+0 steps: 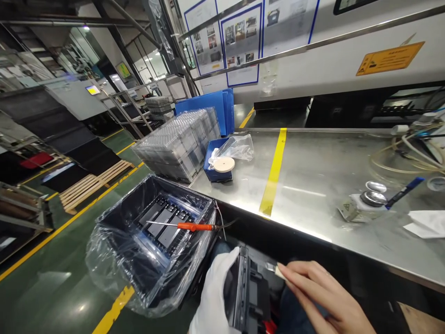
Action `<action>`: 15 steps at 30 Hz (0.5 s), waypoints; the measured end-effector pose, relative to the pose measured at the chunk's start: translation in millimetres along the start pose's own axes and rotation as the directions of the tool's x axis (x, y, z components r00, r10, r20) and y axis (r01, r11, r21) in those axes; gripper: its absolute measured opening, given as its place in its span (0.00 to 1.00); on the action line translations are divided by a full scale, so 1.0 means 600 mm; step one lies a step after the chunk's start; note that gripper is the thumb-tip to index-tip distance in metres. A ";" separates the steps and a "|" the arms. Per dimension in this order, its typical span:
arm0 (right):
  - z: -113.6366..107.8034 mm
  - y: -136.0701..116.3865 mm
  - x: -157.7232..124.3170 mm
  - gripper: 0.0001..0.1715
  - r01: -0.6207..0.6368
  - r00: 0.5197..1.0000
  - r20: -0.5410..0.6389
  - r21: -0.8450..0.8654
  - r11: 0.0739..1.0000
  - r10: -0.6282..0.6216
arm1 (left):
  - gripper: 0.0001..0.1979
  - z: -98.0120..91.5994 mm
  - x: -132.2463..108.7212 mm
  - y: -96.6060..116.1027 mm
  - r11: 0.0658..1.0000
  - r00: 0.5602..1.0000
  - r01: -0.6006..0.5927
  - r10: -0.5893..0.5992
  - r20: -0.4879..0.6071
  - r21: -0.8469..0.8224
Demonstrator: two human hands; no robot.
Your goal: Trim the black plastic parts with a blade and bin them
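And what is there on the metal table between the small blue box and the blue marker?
After the blue box, the head view shows a clear bag, a yellow strip across the table, then a metal-topped container beside the blue marker.

Up on edge it stood, the black plastic part (255,287), its narrow rim turned up towards me, blocky clips jutting from its right side, a smooth dark face on the left! I had it in the white-gloved left hand (212,297), held along that left face, its lower end running out of my view. And just to its right, the small tool (279,272): a short pale handle pinched in the fingertips of my bare right hand (323,292), shiny tip angled left towards the part; whether they touched, I couldn't tell.
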State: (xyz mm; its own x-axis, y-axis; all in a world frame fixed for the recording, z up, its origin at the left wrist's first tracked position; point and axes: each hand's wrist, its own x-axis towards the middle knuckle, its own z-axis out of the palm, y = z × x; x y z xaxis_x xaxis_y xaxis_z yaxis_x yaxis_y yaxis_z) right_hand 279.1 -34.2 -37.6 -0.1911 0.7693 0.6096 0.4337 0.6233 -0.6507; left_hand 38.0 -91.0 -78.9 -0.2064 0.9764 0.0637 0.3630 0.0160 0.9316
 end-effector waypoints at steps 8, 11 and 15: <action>0.020 0.009 -0.005 0.36 -0.579 0.803 0.372 0.298 0.759 0.466 | 0.17 -0.003 0.018 -0.040 0.777 0.974 0.221 -0.149 0.169 -0.589; 0.029 0.005 -0.006 0.37 -0.639 0.753 0.476 0.364 0.677 0.454 | 0.16 -0.005 0.014 -0.031 0.773 0.961 0.260 -0.148 0.234 -0.578; 0.027 -0.005 -0.004 0.38 -0.620 0.758 0.522 0.387 0.683 0.392 | 0.19 -0.015 0.008 -0.014 0.750 0.957 0.273 -0.151 0.246 -0.603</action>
State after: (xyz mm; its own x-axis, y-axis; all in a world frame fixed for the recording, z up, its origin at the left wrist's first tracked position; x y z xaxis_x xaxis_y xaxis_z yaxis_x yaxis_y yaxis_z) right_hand 264.2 -35.5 -44.3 -0.4346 0.9001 -0.0292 0.0735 0.0032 -0.9973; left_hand 25.9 -88.1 -83.0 -0.0292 0.9854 -0.1679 -0.3321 0.1489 0.9314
